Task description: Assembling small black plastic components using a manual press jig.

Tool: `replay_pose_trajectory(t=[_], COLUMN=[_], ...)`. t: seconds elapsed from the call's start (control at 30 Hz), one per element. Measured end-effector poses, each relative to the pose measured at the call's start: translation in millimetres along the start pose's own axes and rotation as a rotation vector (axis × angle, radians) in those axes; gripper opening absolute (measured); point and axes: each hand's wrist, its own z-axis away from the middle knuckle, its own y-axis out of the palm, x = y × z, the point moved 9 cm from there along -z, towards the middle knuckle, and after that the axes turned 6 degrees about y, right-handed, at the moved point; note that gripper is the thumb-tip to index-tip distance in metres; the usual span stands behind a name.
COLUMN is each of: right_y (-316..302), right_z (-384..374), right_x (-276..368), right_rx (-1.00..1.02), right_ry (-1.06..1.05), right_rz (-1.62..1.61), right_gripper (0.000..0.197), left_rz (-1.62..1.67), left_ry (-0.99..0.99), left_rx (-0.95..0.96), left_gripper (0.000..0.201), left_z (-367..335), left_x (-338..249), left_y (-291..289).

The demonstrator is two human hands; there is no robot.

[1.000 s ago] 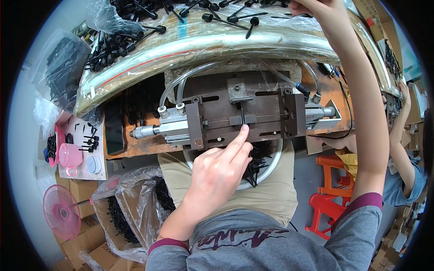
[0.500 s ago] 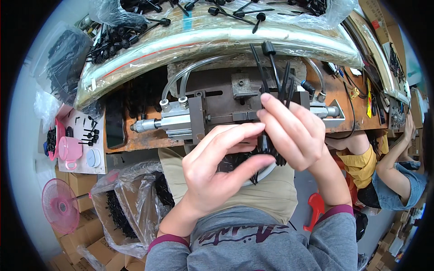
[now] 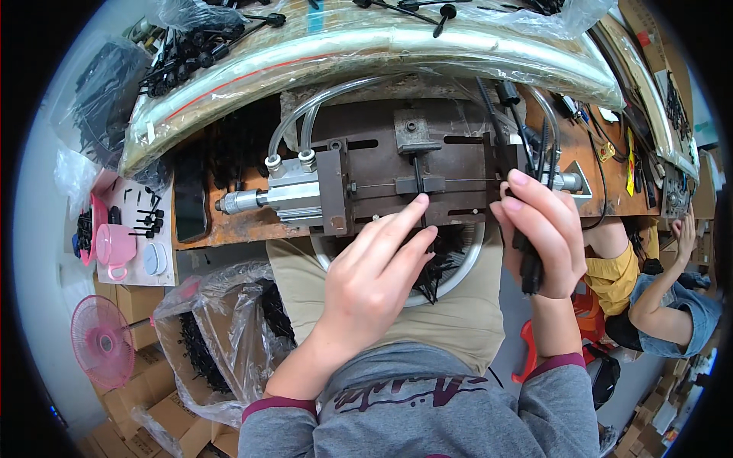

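Note:
My left hand [image 3: 374, 278] is at the front of a brown metal fixture [image 3: 374, 164], its fingertips closed about the lower end of a thin black plastic stem [image 3: 418, 174]. The stem's upper part lies across the small block in the fixture's middle. My right hand [image 3: 546, 237] grips several black stemmed parts [image 3: 529, 263] in a bunch; their long thin ends and one round knob stick up above the fingers. Below the fixture, on my lap, a white-rimmed basin [image 3: 475, 263] holds more black pieces, partly hidden by my left hand.
Metal cylinders [image 3: 294, 197] with clear hoses [image 3: 294, 126] flank the fixture. A plastic-wrapped ledge [image 3: 366, 61] with black parts curves behind it. A pink mug [image 3: 116, 244], a pink fan [image 3: 102, 336] and a bagged box [image 3: 221, 336] stand left. Another person [image 3: 657, 298] sits at right.
My hands have moved apart. The left brought a stem to the fixture's middle block; the right shifted rightward with the bunch of black parts.

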Motion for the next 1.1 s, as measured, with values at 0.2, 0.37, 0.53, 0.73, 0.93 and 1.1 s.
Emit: replay_pose_trajectory(t=[0.2,0.37,0.53,0.73,0.93,1.1], right_y=[-25,-29,-8,22,34,36], right_z=[11,34,60,74,76,70], right_x=[-18,-48,-60,-44,-33,-38], right_rx=[-0.104,-0.235,-0.351,-0.309,-0.216,-0.218], right_ry=[0.338,0.813,1.097,1.327,1.346,1.289], right_rz=[-0.242,-0.781,-1.410,-1.645,-1.762,-1.854], right_gripper=[0.032,0.029,0.020,0.017,0.018,0.018], left_rz=[-0.184,-0.176,-0.170,0.797,1.174,1.173], left_ry=[-0.007,-0.037,-0.070,-0.494,-0.523,-0.338], left_rx=[0.086,0.110,0.144,-0.038,0.001,0.011], left_gripper=[0.026,0.026,0.026,0.047,0.041,0.046], left_z=[-2,-6,-6,-2,8,7], left_x=[2,7,9,22,24,20], left_y=[15,16,16,6,-2,-7])
